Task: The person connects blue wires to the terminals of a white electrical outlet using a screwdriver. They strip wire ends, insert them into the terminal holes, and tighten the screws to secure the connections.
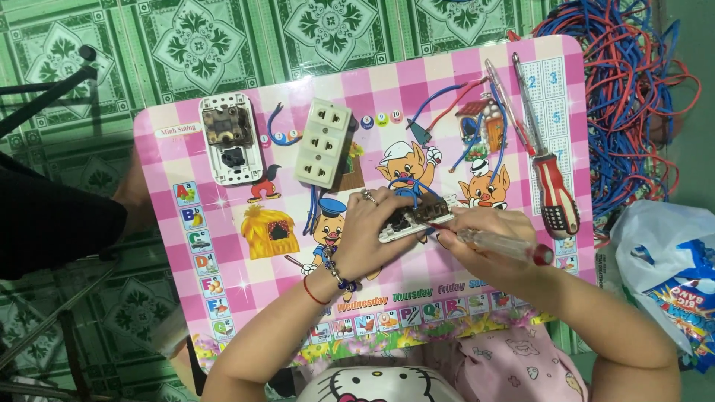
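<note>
While left grip [376,227] clamps white socket plate [412,221] on pink desk [231,290], right grip [484,242] clamps clear screwdriver [500,244], tip beside plate.

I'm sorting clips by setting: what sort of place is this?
Probably a home floor used as a makeshift wiring spot: green patterned floor tiles, a pink cartoon lap table, a heap of red and blue wires.

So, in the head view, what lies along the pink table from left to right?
White opened switch plate → cream three-outlet socket → left hand on the socket part → right hand with clear-handled screwdriver → red-and-black-handled screwdriver → wire tangle.
</note>
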